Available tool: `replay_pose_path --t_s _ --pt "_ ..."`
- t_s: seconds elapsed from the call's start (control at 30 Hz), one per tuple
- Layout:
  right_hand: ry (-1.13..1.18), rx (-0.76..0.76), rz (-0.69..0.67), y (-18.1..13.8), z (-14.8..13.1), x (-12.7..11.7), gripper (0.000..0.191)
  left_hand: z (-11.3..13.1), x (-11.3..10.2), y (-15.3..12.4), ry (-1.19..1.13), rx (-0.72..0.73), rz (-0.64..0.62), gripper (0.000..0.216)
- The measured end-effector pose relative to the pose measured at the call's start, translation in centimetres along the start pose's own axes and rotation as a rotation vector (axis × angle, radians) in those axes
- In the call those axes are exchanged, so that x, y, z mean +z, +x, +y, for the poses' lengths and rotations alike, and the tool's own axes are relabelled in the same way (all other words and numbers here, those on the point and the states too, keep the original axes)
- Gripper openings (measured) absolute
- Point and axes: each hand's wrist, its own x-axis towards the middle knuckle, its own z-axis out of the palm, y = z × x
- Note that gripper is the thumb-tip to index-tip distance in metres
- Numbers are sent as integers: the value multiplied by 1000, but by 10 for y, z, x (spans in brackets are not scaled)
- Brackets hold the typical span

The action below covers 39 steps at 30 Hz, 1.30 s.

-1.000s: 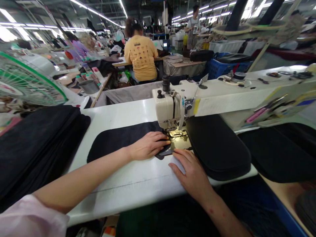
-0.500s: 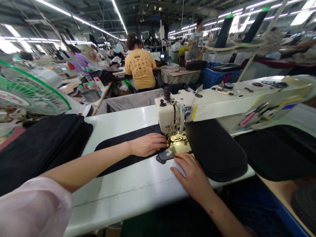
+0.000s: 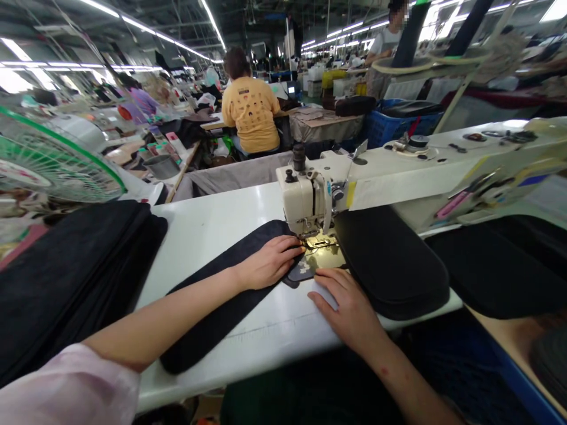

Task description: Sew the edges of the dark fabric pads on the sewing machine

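Two hands at work in the one head view, both close to the sewing machine [image 3: 310,200], which serves as landmark. Left hand [image 3: 270,262] lies flat, fingers spread and not clenched, pressing down on the dark fabric strip [image 3: 230,283] just in front-left of the machine head, fingertips right at the presser foot [image 3: 319,241]. Right hand [image 3: 349,307] also flat and unclenched, palm down on the white surface [image 3: 212,218] just in front of the machine, fingertips touching the near end of the strip at the lit needle plate. Neither hand grips anything, both only press. The strip runs from under the machine head diagonally away to the left and toward the person, its far end reaching the near edge of the surface. Right of the machine head, under its arm, lies a padded black panel [image 3: 390,260], touching the right hand's side or just beside it, cannot tell which. Further right of the machine more black pieces [image 3: 500,271]. Well left of the machine a stack of dark fabric [image 3: 71,271], and beyond it a green-rimmed fan [image 3: 53,159]. Behind the machine a person in a yellow shirt [image 3: 250,112] sits back turned; a blue crate [image 3: 398,121] behind-right of the machine.
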Motion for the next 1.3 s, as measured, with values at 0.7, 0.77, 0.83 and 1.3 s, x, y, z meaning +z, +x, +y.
replay_pose_path --t_s 0.7,0.77,0.83,1.3 --pt "163 21 271 -47 -14 -20 24 94 17 2 21 -541 137 36" --pt "225 173 220 -82 -17 -14 34 123 4 -23 -95 -470 197 34" --pt "369 403 103 -114 -19 -3 30 156 -1 -52 -268 -463 302 27" --pt "1067 790 -198 -136 -64 -12 41 249 97 -151 -1506 -1248 181 70"
